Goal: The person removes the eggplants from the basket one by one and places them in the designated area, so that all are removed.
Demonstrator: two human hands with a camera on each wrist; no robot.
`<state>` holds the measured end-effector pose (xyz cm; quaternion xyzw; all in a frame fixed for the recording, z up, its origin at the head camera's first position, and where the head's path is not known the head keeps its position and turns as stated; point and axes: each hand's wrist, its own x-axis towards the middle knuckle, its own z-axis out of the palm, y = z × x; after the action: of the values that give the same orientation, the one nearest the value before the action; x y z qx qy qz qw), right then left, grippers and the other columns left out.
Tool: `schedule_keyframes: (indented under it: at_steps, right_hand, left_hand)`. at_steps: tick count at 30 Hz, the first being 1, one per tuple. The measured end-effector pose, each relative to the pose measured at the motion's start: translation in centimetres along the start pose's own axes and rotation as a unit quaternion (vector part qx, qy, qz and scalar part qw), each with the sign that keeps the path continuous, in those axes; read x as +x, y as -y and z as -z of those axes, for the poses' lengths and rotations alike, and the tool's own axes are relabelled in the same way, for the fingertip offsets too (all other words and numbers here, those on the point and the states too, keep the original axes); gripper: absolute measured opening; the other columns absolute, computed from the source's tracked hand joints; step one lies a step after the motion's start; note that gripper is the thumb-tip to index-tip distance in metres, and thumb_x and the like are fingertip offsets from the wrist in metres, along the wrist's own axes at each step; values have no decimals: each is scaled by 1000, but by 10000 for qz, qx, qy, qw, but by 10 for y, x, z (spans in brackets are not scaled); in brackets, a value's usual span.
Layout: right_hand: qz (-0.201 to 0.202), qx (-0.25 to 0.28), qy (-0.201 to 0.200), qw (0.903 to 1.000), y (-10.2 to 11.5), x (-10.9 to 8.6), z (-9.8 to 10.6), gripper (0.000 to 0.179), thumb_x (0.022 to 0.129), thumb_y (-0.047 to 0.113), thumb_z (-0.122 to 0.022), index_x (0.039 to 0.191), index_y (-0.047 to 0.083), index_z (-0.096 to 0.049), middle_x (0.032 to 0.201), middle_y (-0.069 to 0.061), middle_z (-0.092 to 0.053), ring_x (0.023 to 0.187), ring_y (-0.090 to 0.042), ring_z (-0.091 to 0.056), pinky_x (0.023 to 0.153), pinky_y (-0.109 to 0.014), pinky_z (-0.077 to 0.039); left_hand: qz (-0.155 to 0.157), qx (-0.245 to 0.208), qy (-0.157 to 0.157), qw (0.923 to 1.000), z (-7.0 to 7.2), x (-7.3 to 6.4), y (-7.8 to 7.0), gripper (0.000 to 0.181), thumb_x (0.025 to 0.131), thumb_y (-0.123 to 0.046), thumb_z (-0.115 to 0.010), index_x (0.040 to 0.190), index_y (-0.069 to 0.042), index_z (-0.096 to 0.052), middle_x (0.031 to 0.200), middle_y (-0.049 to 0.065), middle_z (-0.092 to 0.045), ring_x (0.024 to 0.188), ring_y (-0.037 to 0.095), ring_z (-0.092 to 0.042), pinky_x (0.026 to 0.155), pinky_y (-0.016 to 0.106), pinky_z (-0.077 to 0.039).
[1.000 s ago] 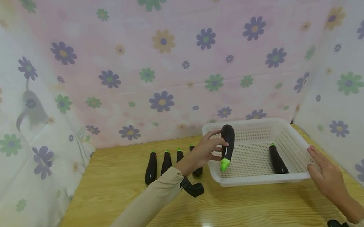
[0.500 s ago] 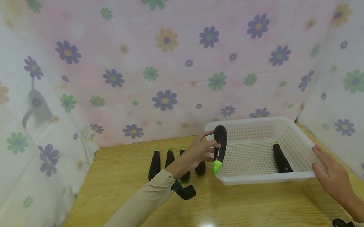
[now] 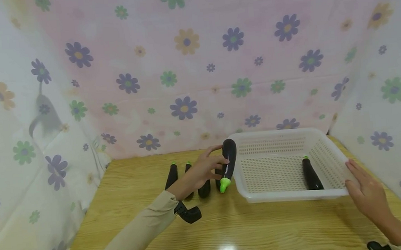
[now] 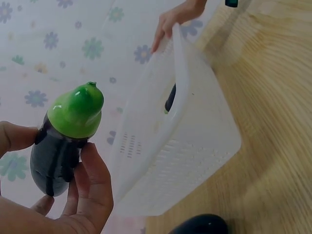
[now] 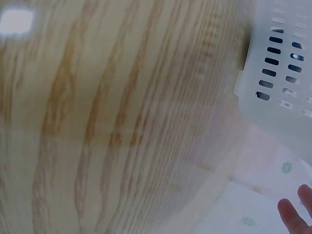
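The left hand grasps one dark eggplant, its thumb on one flank and its fingertips on the other, as the left wrist view shows. That eggplant is held above the table, on the right side of the left fingers. Its long axis slants: the rounded end points up and away from the person, the green cap down and toward them. The white basket stands just to the right of these fingers, and in the left wrist view a gap separates its wall from the held eggplant. The left hand is much the nearer one to this eggplant; the right hand is well apart, across the basket. Its fingers look nearly straight and rest against the basket's right rim, with nothing clasped that shows.

Counted, six eggplants are in sight: one in the left fingers; one, the basket eggplant, lying inside the basket close to its right wall, a little left of the right fingers; and four table eggplants below and to the left of the left fingers, partly hidden by the hand and forearm. There is one basket.
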<state>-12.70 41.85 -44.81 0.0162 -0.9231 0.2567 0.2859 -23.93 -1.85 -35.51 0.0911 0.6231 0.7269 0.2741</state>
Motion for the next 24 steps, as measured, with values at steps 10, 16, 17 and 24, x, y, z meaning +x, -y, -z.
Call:
schedule_keyframes:
  at_steps: [10, 16, 17, 24]
  right_hand:
    - [22, -3, -26, 10000, 1, 0, -1, 50, 85, 7, -42, 135, 8, -35, 139, -5, -31, 121, 8, -14, 105, -20, -8]
    - [-63, 24, 55, 10000, 4, 1, 0, 51, 86, 7, -42, 135, 8, -34, 140, -4, -29, 124, 0, -16, 106, -25, -9]
    - [-75, 14, 63, 10000, 4, 1, 0, 51, 86, 7, -42, 135, 8, -34, 140, -3, -29, 124, -2, -16, 106, -25, -9]
    - [-75, -35, -25, 10000, 4, 0, 0, 50, 86, 7, -42, 135, 9, -35, 139, -3, -31, 122, 4, -16, 105, -23, -11]
  left_hand:
    - [161, -101, -279, 9994, 15, -14, -6, 57, 77, -14, -63, 128, -28, -41, 113, 13, -52, 85, 27, -55, 64, 38, -48]
    - [163, -52, -367, 9992, 27, -22, -8, 57, 77, -14, -63, 127, -28, -41, 114, 15, -49, 87, 27, -52, 62, 36, -48]
    - [140, -47, -363, 9992, 29, -23, -8, 57, 77, -15, -63, 127, -28, -40, 114, 16, -49, 88, 28, -52, 62, 36, -48]
    - [57, -160, -332, 9993, 40, -30, -12, 57, 79, -15, -62, 129, -27, -37, 121, 15, -45, 86, 25, -54, 64, 37, -45]
